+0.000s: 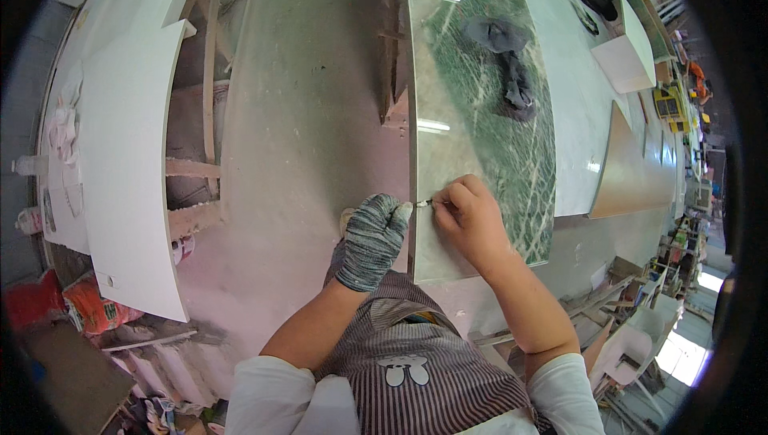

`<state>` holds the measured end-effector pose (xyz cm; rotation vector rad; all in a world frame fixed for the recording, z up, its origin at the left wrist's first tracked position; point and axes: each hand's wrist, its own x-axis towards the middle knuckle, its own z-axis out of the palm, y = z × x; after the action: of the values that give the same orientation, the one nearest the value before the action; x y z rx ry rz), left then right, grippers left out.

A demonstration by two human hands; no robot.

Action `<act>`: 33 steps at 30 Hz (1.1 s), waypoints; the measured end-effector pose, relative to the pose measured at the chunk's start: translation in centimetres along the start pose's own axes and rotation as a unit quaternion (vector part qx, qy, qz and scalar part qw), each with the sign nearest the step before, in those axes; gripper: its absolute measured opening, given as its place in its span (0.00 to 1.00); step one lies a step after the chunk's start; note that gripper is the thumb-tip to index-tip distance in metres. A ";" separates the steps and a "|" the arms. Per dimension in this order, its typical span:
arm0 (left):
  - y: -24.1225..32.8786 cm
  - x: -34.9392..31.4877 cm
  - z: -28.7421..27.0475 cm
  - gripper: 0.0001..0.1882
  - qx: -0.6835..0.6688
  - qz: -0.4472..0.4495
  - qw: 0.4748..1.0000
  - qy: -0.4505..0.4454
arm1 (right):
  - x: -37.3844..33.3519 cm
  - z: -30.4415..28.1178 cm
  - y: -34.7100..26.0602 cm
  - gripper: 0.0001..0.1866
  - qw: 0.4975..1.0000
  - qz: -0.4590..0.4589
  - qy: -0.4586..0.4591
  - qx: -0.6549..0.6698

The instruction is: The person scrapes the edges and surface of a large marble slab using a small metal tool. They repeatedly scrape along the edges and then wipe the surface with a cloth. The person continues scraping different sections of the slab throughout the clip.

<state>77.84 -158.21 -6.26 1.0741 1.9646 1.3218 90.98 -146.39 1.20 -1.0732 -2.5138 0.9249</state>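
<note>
In front of my body, my left hand wears a grey striped knit glove and is closed, thumb against fingers. My bare right hand pinches with thumb and fingertips over the near end of a polished stone-look slab, beige at its left and green with pale veins at its right. Spanning the gap between both hands is a small thin piece, part whitish and part dark. Its kind is too small to make out. Farther up the slab lies dark grey cloth, perhaps a glove.
At the left, a long white panel rests over a wooden frame. To the right stand a white table, a brown sheet and a white box. Red and orange sacks lie at lower left.
</note>
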 end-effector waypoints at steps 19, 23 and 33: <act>1.2 -6.2 1.6 0.07 0.025 -0.040 0.995 0.086 | -2.7 -0.7 1.3 0.05 0.990 -0.105 -0.091 0.014; 1.0 -7.6 2.0 0.04 0.048 -0.022 0.993 0.103 | -3.4 -1.0 1.3 0.05 0.986 -0.127 -0.105 0.015; 1.4 -10.6 2.3 0.02 0.045 -0.033 0.991 0.121 | -4.8 -1.0 1.3 0.06 0.973 -0.185 -0.139 0.012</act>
<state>85.76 -165.71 -5.86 0.9156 2.2353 1.3942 95.51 -148.70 1.22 -0.4604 -2.7813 1.0472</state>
